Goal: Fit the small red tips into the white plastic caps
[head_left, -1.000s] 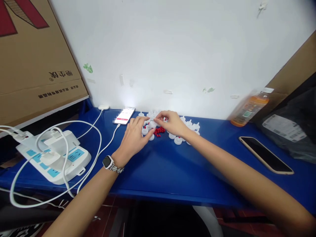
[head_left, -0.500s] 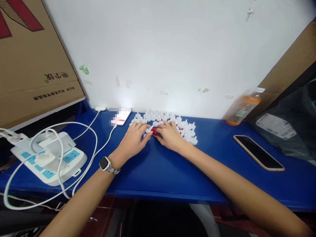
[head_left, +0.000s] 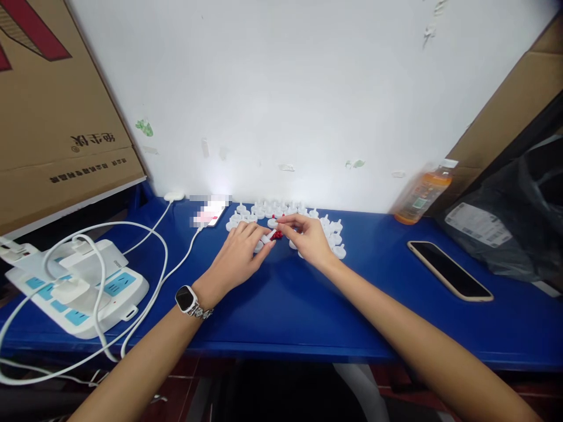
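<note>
**Pinching small parts at the middle of the blue table**

Looking through the head view, the only one I have, I am seeing both hands meeting at the far middle of the table. My left hand is lying palm down, its fingertips drawn together on a small white piece that is pointing up and right toward the other hand. My right hand is coming in from the right, thumb and forefinger closed together just above a little heap of red bits; I cannot tell whether a red bit is actually between them. The heap is sitting directly between the two sets of fingertips, touching or nearly touching both, so neither hand is clearly nearer.

White caps are crowding the table behind and to the right of the hands, against the wall. A lit phone is charging at the left, a power strip is lying further left, a dark phone is resting at the right, and a bottle is standing beyond it.
</note>
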A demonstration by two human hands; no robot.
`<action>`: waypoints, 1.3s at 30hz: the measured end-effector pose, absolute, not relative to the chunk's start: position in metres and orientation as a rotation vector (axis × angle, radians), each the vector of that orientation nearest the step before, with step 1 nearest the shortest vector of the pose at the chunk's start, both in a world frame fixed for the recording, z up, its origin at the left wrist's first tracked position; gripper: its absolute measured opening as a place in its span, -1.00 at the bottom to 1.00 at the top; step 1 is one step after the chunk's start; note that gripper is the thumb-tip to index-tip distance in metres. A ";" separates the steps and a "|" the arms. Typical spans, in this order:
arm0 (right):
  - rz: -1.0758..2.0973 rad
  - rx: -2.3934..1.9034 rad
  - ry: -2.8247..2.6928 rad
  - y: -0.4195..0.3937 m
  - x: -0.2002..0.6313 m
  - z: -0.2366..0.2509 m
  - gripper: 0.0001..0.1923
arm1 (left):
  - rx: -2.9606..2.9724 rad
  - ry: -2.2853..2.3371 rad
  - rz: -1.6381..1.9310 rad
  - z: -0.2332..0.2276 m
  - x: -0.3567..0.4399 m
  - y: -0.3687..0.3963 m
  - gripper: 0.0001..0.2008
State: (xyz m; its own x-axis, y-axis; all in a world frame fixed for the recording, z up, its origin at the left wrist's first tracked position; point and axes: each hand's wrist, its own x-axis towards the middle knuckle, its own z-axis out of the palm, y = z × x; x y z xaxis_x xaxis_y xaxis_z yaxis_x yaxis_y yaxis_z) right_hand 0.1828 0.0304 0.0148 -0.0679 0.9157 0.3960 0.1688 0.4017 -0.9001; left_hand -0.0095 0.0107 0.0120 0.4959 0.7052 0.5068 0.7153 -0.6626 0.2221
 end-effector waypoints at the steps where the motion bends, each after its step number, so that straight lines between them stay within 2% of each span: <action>1: 0.885 -0.982 -1.479 0.030 0.181 0.014 -0.76 | -2.699 -1.282 -0.897 0.012 -0.008 0.010 -0.71; 4: 0.956 -0.935 -1.398 0.028 0.176 0.010 -0.71 | -2.691 -1.273 -0.870 0.012 -0.005 0.008 -0.71; 11: 0.876 -0.936 -1.421 0.023 0.175 0.014 -0.63 | -2.671 -1.298 -0.831 0.010 -0.001 0.004 -0.65; 22: 1.160 -0.851 -1.407 0.020 0.179 0.026 -0.54 | -2.756 -1.245 -0.917 0.009 -0.001 0.002 -0.68; 29: 1.176 -0.824 -1.420 0.017 0.177 0.028 -0.54 | -2.792 -1.303 -0.974 0.011 0.004 0.000 -0.63; 32: 1.100 -0.857 -1.509 0.024 0.185 0.032 -0.56 | -2.751 -1.314 -1.045 0.014 0.003 0.003 -0.54; 35: 0.891 -0.919 -1.586 0.044 0.195 0.038 -0.65 | -2.644 -1.369 -1.109 0.016 -0.006 0.011 -0.47; 39: 0.619 -1.070 -1.744 0.083 0.195 0.041 -0.85 | -2.537 -1.445 -1.030 0.015 -0.024 0.021 -0.73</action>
